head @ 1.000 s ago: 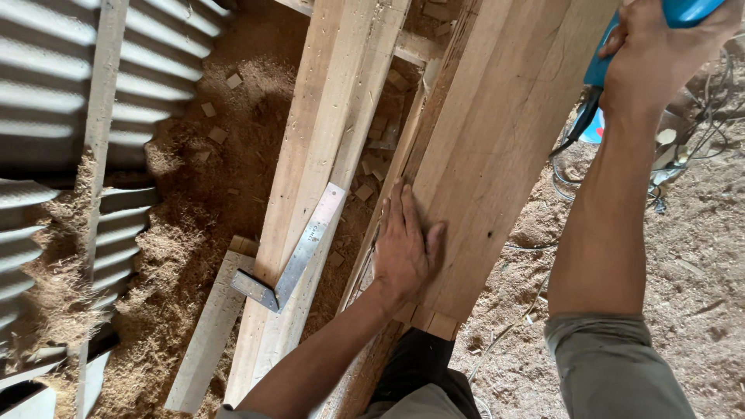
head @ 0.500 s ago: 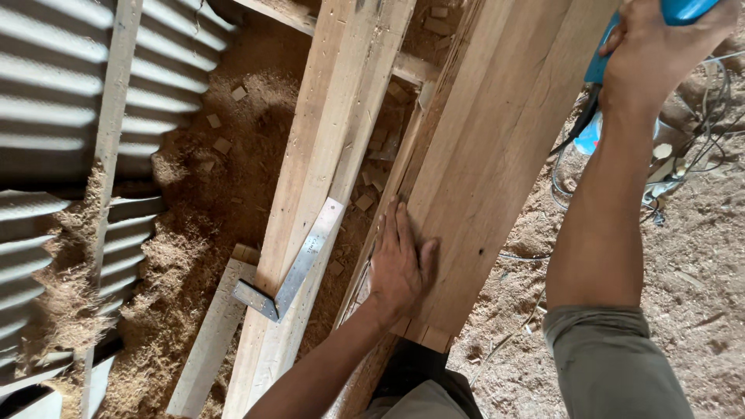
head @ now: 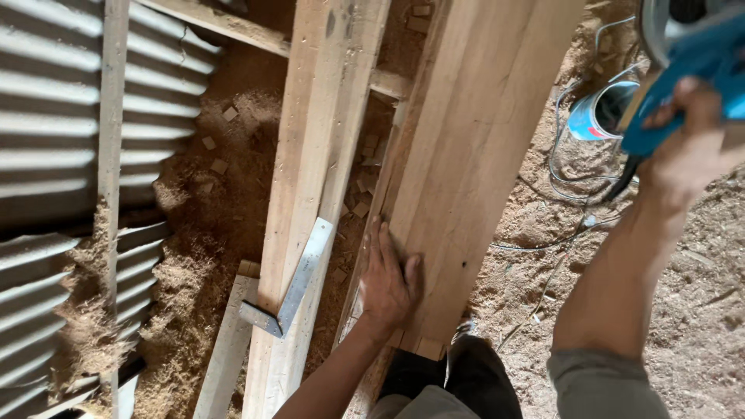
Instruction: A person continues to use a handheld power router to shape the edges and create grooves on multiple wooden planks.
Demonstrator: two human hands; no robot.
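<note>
The left hand (head: pixel 388 283) lies flat, fingers spread, on the near edge of the wide pale wooden plank (head: pixel 473 155); the right hand (head: pixel 687 151) grips a blue power saw (head: pixel 691 70) lifted at far right. Its trailing cord could snag

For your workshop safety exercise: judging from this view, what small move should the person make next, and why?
Probably lower the blue power saw, held raised in the right hand, toward the wide plank. The left hand lies flat on the plank's near end, steadying it, while the saw hangs clear of the wood. Its cable trails over the sawdust beside the plank.
</note>
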